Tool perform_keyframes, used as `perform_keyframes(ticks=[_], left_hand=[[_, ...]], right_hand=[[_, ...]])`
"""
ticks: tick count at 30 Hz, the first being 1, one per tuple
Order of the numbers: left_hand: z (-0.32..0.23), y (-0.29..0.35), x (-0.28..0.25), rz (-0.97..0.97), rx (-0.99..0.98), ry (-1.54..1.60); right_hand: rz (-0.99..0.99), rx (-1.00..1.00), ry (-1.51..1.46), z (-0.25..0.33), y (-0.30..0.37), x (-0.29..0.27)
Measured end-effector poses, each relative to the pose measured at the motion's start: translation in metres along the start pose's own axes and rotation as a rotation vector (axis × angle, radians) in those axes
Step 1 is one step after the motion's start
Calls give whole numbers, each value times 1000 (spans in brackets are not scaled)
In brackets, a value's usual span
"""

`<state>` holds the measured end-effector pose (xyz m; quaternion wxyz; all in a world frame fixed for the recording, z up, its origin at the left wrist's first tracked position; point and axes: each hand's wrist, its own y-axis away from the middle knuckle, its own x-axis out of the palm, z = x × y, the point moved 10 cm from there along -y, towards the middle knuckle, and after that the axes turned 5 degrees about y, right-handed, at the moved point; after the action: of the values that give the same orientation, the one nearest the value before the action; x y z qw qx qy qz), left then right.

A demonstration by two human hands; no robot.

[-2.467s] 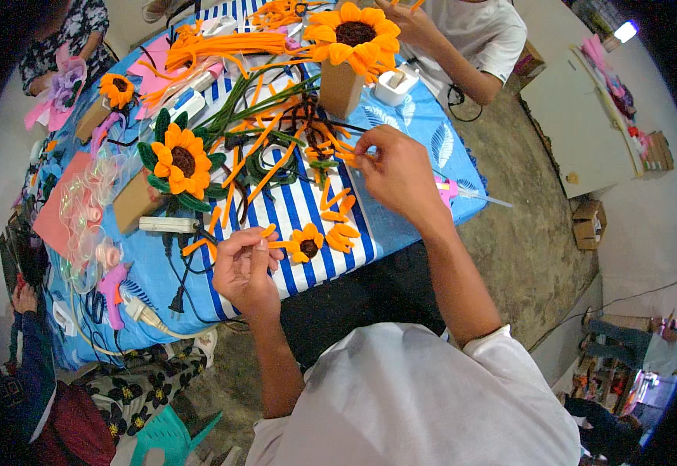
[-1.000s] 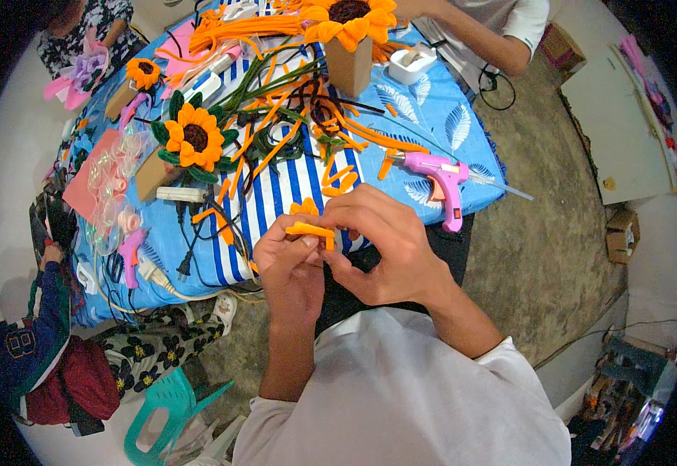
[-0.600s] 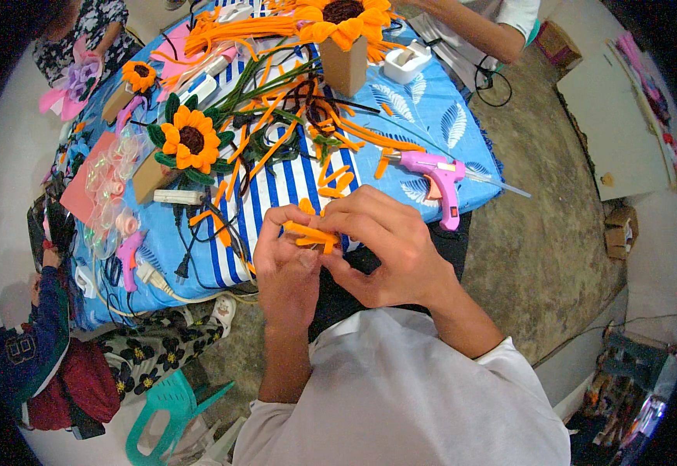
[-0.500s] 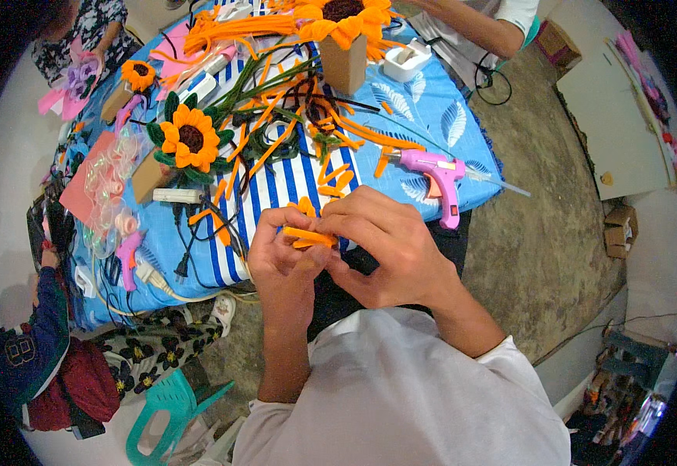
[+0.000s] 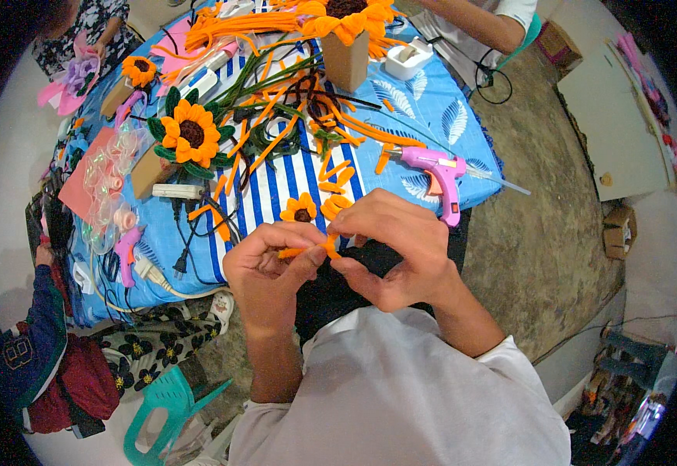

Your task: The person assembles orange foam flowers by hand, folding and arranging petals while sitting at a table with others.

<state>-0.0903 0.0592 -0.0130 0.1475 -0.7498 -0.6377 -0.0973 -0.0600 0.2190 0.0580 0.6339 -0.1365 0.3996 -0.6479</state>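
My left hand [image 5: 272, 268] pinches a small bent piece of orange pipe cleaner [image 5: 331, 246] between thumb and fingertips. Close on its right, my right hand [image 5: 400, 252] curls its index finger and thumb around the piece's end; part of it is hidden by the fingers. Just beyond the hands, on the striped cloth, lie a small orange flower with a brown centre [image 5: 300, 208] and a coiled orange piece [image 5: 336, 205]. Farther off are loose orange petal loops [image 5: 337, 177].
A pink glue gun [image 5: 439, 175] lies at the right of the table, another pink glue gun [image 5: 127, 252] at the left. Sunflowers [image 5: 191, 133], a power strip [image 5: 178, 191] and cords crowd the left. A cardboard block [image 5: 345, 62] stands at the back. Other people are around the table.
My hands have moved slightly apart, the left one leftward. The orange piece between them has shifted, and the small flower and coiled piece beyond are now uncovered.
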Motion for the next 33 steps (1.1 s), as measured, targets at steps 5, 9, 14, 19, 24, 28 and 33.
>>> perform_keyframes(ticks=[5,9,14,19,24,28,33], left_hand=[[-14,2,3,11,65,-80],[-22,4,7,-13,128,-143],[-28,6,10,22,123,-187],[-29,7,4,-33,126,-171],[-26,5,5,-63,123,-252],[-32,4,3,-43,278,-203],[-36,4,5,-105,360,-234]], right_hand=[[-71,35,-103,-7,4,-4],[-117,81,-183,-16,7,-5],[-135,40,-163,-12,6,-6],[-189,103,-192,-17,12,-2],[-223,151,-168,-22,16,-3],[-205,66,-137,-11,9,1],[-258,68,-154,-8,12,1]])
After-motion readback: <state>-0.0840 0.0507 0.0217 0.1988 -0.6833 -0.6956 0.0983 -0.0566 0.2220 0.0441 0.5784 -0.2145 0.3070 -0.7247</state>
